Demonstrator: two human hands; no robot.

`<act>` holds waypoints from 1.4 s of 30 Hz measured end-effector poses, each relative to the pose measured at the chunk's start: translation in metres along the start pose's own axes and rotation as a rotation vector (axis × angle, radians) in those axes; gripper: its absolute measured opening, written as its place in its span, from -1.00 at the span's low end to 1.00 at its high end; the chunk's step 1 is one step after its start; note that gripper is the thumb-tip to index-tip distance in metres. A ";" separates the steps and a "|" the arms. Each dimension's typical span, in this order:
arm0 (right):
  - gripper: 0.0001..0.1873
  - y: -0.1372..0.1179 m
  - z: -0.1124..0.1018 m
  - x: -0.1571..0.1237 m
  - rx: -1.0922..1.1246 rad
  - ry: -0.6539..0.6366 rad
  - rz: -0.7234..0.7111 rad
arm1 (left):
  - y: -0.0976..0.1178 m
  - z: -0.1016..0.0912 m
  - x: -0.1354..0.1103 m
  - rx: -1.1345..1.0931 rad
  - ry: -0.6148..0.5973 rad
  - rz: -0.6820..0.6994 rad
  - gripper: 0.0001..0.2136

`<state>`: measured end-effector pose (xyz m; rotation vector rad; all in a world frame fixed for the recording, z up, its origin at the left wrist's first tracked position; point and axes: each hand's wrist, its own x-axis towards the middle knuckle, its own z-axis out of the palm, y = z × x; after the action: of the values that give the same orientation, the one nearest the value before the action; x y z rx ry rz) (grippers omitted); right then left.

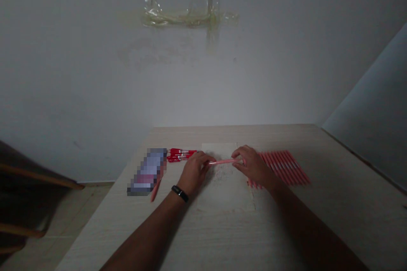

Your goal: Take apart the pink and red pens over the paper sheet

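A slim pink pen [224, 161] is held level over a pale sheet [222, 199] on the table. My left hand [194, 173] has its fingers closed round the pen's left end. At the other end my right hand [252, 165] pinches it between thumb and fingers. Small pinkish specks [219, 174] lie on the sheet beneath it. Beside and partly behind my right hand is a neat row of several similar pink pens [284, 167]. Several red pens [179, 154] lie just beyond my left hand, partly covered by it.
A phone [148, 171], blurred into blocks, lies on the table's left side. A reddish stick [155, 190] sits along its right edge. The wooden table [229, 241] meets a grey wall [254, 84] with clear tape [184, 19] on it. Dark furniture [28, 194] stands at the left.
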<state>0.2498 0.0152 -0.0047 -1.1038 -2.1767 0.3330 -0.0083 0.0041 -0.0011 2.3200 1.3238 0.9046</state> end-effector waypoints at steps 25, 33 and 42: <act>-0.78 0.001 0.000 0.002 -0.066 -0.082 0.019 | -0.003 0.002 -0.001 0.009 0.008 -0.004 -0.85; -0.88 -0.001 0.000 0.001 -0.014 -0.072 0.078 | -0.004 0.002 0.000 -0.007 -0.003 0.000 -0.84; -0.84 0.000 0.000 0.001 -0.036 -0.097 0.069 | -0.001 0.001 0.000 -0.026 -0.004 -0.019 -0.85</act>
<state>0.2492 0.0159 -0.0037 -1.2071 -2.2409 0.3870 -0.0082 0.0045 -0.0022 2.2847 1.3222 0.9060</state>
